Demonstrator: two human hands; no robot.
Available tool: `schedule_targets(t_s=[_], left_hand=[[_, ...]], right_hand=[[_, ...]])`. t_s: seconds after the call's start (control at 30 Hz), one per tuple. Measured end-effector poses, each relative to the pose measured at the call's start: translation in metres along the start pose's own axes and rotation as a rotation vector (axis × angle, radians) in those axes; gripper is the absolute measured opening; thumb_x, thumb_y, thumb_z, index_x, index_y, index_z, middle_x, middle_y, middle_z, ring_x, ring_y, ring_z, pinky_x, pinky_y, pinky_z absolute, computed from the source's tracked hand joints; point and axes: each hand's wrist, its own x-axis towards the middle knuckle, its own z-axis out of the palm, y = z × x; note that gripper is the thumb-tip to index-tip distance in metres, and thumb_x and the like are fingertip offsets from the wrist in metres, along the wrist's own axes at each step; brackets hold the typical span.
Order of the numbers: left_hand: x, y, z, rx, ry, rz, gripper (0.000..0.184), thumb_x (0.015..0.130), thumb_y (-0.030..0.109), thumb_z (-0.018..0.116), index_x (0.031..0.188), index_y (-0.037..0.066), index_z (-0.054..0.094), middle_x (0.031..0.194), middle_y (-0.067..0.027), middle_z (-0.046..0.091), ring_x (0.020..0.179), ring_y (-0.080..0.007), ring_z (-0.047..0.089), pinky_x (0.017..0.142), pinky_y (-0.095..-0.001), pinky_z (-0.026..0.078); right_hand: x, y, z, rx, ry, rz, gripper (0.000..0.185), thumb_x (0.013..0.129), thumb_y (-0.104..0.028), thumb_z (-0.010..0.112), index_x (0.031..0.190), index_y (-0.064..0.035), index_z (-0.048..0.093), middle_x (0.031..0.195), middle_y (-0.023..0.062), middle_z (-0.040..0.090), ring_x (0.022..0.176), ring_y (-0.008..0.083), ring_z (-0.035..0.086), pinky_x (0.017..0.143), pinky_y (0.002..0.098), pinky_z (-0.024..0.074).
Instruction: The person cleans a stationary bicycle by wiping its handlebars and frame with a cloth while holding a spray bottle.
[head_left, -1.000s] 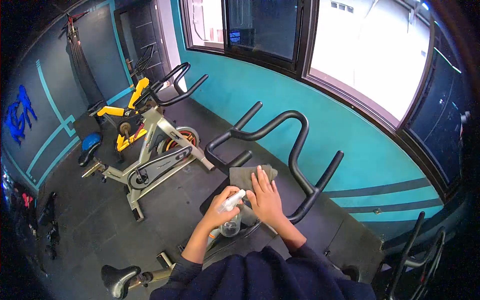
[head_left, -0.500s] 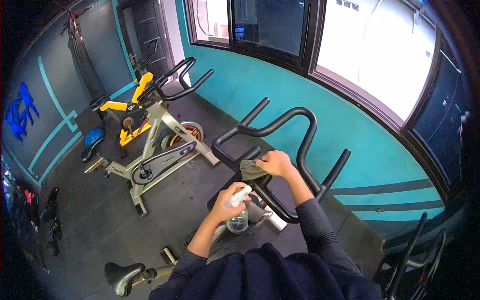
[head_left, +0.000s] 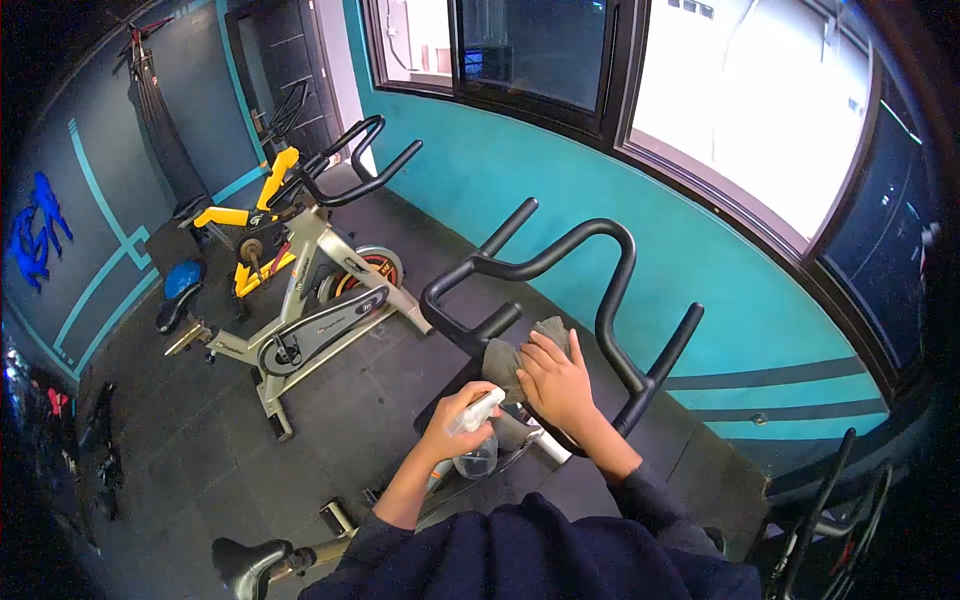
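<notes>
My left hand point(head_left: 449, 428) is wrapped round the neck of a clear spray bottle point(head_left: 477, 460) with a white trigger head, held below the handlebar's centre. My right hand point(head_left: 560, 386) presses a grey-green cloth point(head_left: 502, 368) over the middle of the black handlebar point(head_left: 614, 285), its fingers laid across the fabric. The cloth and hand hide that part of the bar. Behind the bottle, the bike's frame is only partly visible. The black saddle point(head_left: 246, 566) of this bike lies at the lower left.
A silver exercise bike point(head_left: 325, 318) stands to the left, with a yellow one point(head_left: 262, 225) behind it. A teal wall point(head_left: 500, 155) with windows runs ahead. Another black handlebar point(head_left: 822, 522) is at the lower right. Dark mats point(head_left: 190, 470) cover the floor.
My right hand has turned and come back towards me, its fingers now spread over the cloth. More cloth shows around it. The left hand still holds the spray bottle, slightly lower.
</notes>
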Motion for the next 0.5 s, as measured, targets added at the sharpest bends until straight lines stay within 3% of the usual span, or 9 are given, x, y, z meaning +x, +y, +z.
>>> schedule_targets(t_s=[0.03,0.07,0.13,0.17,0.2,0.27,0.3,0.43,0.5], left_hand=[[0.0,0.0,0.0,-0.01,-0.003,-0.002,0.047,0.071,0.001,0.061,0.117,0.005,0.052,0.095,-0.0063,0.067,0.087,-0.014,0.066,0.077,-0.0262,0.05],[0.0,0.0,0.0,-0.019,-0.007,-0.003,0.047,0.071,0.002,0.061,0.117,0.005,0.052,0.095,-0.0064,0.067,0.087,-0.0142,0.066,0.077,-0.0263,0.05],[0.001,0.004,-0.001,-0.007,-0.011,-0.006,0.048,0.071,0.002,0.061,0.117,0.005,0.052,0.095,-0.0067,0.067,0.087,-0.0145,0.066,0.077,-0.0264,0.05],[0.001,0.005,-0.002,0.002,-0.01,-0.01,0.048,0.07,0.002,0.061,0.117,0.005,0.052,0.096,-0.0069,0.068,0.087,-0.0147,0.067,0.077,-0.0265,0.05],[0.001,0.003,-0.002,0.004,-0.003,-0.012,0.048,0.07,0.002,0.061,0.117,0.005,0.052,0.096,-0.0069,0.068,0.087,-0.0147,0.067,0.077,-0.0265,0.05],[0.0,-0.004,-0.001,-0.053,-0.008,-0.012,0.048,0.07,0.002,0.061,0.117,0.005,0.052,0.097,-0.0076,0.068,0.088,-0.0148,0.067,0.078,-0.0266,0.05],[-0.001,-0.003,0.0,-0.053,-0.003,-0.014,0.048,0.07,0.002,0.061,0.117,0.005,0.052,0.097,-0.0076,0.068,0.088,-0.0148,0.067,0.078,-0.0266,0.05],[0.001,0.003,0.0,-0.042,0.005,-0.036,0.049,0.07,0.002,0.061,0.118,0.005,0.052,0.096,-0.0079,0.068,0.088,-0.0151,0.067,0.078,-0.027,0.05],[0.002,0.003,0.0,0.011,0.015,-0.022,0.049,0.069,0.002,0.06,0.118,0.004,0.052,0.095,-0.0074,0.068,0.089,-0.0157,0.067,0.079,-0.0281,0.051]], right_hand=[[0.01,0.003,0.0,-0.041,0.015,-0.021,0.024,0.085,-0.027,0.055,0.091,-0.0072,0.068,0.103,0.004,0.064,0.116,0.0211,0.051,0.107,0.0528,0.0271],[0.019,0.006,0.001,-0.039,0.013,-0.017,0.024,0.085,-0.027,0.055,0.091,-0.0072,0.068,0.103,0.004,0.064,0.116,0.0211,0.051,0.107,0.0528,0.0271],[0.041,0.013,0.003,0.044,-0.256,0.059,0.029,0.081,-0.031,0.055,0.072,-0.0072,0.069,0.082,0.0066,0.067,0.102,0.0224,0.06,0.094,0.0501,0.0399],[0.05,0.019,0.01,0.045,-0.257,0.068,0.039,0.078,-0.037,0.052,0.063,-0.0058,0.069,0.068,0.0113,0.066,0.084,0.0273,0.065,0.077,0.0473,0.0475],[0.058,0.021,0.009,0.048,-0.259,0.062,0.039,0.078,-0.037,0.052,0.063,-0.0058,0.069,0.068,0.0113,0.066,0.084,0.0273,0.065,0.077,0.0473,0.0475],[0.075,0.025,0.005,0.018,-0.539,0.202,0.045,0.079,-0.043,0.049,0.067,-0.0051,0.069,0.07,0.0169,0.065,0.077,0.0325,0.066,0.071,0.0454,0.0502],[0.083,0.03,0.002,0.032,-0.634,0.221,0.049,0.079,-0.049,0.047,0.076,-0.0063,0.071,0.079,0.0205,0.066,0.079,0.0367,0.065,0.072,0.0439,0.0513],[0.09,0.054,0.019,0.298,-0.684,0.299,0.05,0.077,-0.053,0.05,0.087,-0.0094,0.072,0.085,0.0224,0.066,0.083,0.0396,0.064,0.078,0.0447,0.0509],[0.087,0.052,0.02,0.281,-0.65,0.317,0.05,0.077,-0.053,0.05,0.086,-0.0092,0.072,0.085,0.0217,0.066,0.084,0.0392,0.064,0.077,0.045,0.0508]])
